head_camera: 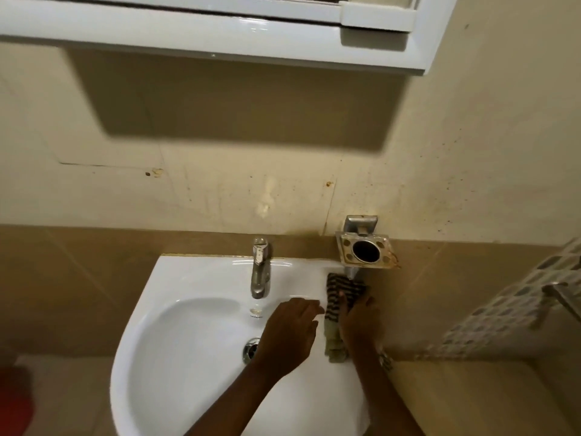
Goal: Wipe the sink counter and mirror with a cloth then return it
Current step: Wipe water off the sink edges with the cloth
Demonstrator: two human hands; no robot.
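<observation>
A dark striped cloth (338,302) lies along the right rim of the white sink (195,278), under the wall holder. My right hand (361,325) rests on the cloth's right side, fingers curled onto it. Over the basin's right part, just left of the cloth, my left hand (289,332) hovers flat with its fingers apart and holds nothing. The white frame of the mirror cabinet (220,33) spans the top of the view; its glass is hardly visible.
A chrome tap (260,269) stands at the back centre of the sink, with the drain (250,349) below it. A metal cup holder (364,251) juts from the wall over the sink's right corner. A metal rail (562,297) sticks out at the right edge.
</observation>
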